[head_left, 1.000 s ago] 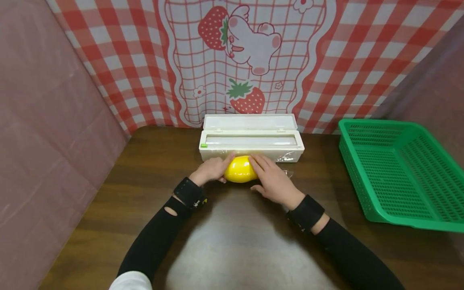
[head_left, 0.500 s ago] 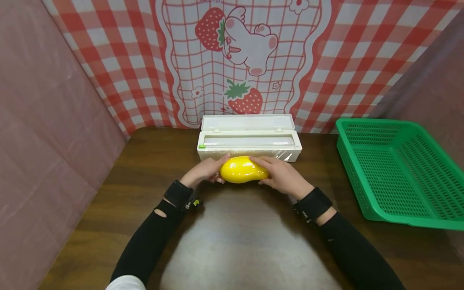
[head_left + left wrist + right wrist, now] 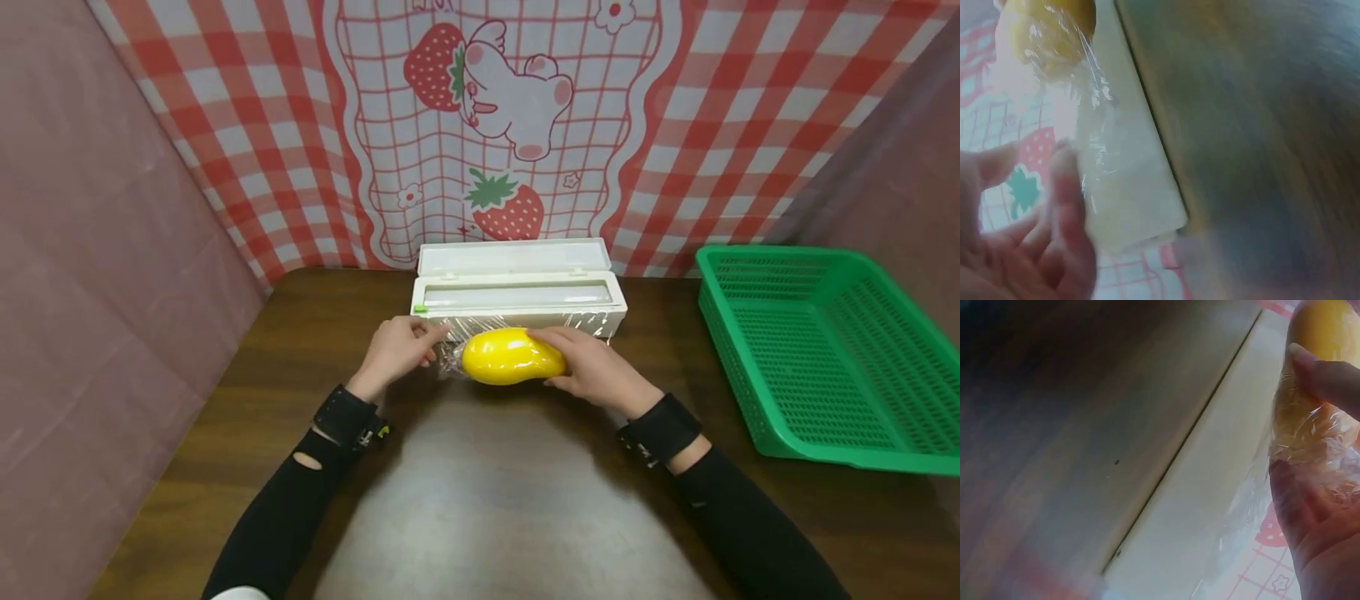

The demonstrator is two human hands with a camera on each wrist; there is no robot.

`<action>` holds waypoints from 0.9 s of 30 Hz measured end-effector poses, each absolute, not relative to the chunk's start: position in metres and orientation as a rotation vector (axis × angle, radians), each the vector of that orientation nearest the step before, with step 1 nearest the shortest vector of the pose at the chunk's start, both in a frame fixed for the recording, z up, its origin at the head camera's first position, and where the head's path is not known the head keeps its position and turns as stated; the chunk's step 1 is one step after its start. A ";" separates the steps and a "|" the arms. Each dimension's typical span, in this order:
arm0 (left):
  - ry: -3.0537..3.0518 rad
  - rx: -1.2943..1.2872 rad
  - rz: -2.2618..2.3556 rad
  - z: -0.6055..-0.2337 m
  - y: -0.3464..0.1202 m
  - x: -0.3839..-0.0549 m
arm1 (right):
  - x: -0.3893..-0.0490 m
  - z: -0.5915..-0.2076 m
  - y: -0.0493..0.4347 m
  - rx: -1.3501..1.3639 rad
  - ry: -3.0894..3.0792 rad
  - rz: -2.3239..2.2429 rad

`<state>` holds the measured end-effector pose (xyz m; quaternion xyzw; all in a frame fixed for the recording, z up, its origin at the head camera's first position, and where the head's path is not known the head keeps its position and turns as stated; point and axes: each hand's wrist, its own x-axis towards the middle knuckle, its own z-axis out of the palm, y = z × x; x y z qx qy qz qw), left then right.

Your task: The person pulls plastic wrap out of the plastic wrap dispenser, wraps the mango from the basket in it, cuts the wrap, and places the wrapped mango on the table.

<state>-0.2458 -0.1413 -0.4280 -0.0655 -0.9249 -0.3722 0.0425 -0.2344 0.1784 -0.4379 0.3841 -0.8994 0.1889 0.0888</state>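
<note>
A glossy yellow mango (image 3: 512, 357), wrapped in cling film, is held in front of the white cling film box (image 3: 517, 320). My right hand (image 3: 603, 373) grips its right end between thumb and fingers, over bunched film in the right wrist view. Crumpled film (image 3: 452, 358) sticks out at the mango's left end. My left hand (image 3: 396, 350) is off the mango, beside this film. Its thumb and forefinger stand apart in the left wrist view, with the other fingers loosely bent. Clear film (image 3: 1100, 94) stretches between mango and box there.
The box's lid (image 3: 515, 256) is raised at the back, with a green slider (image 3: 421, 309) at its left end. A green basket (image 3: 765, 446) stands at the right of the wooden table (image 3: 495, 492). A checked cloth (image 3: 262, 133) hangs behind.
My left hand has let go of the mango and moved left, baring the film at that end. My right hand has shifted right and now grips the mango's end.
</note>
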 end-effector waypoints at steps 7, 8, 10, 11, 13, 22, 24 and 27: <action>-2.506 -0.820 -0.674 -0.421 -0.117 -0.234 | -0.236 -0.438 0.180 1.140 -2.645 0.585; -2.503 -0.896 -0.573 -0.420 -0.112 -0.232 | -0.236 -0.437 0.180 1.140 -2.644 0.593; -2.518 -0.987 -0.404 -0.421 -0.104 -0.228 | -0.236 -0.435 0.180 1.129 -2.645 0.625; -2.539 -1.007 -0.351 -0.422 -0.101 -0.227 | -0.236 -0.434 0.181 1.123 -2.638 0.651; -2.563 -1.018 -0.321 -0.426 -0.099 -0.226 | -0.237 -0.434 0.181 1.104 -2.630 0.714; -2.612 -0.876 -0.512 -0.436 -0.103 -0.228 | -0.238 -0.435 0.178 1.010 -2.629 0.818; -2.622 -0.847 -0.542 -0.437 -0.104 -0.229 | -0.238 -0.436 0.177 0.993 -2.609 0.802; -2.636 -0.826 -0.557 -0.438 -0.106 -0.232 | -0.237 -0.437 0.175 0.962 -2.590 0.751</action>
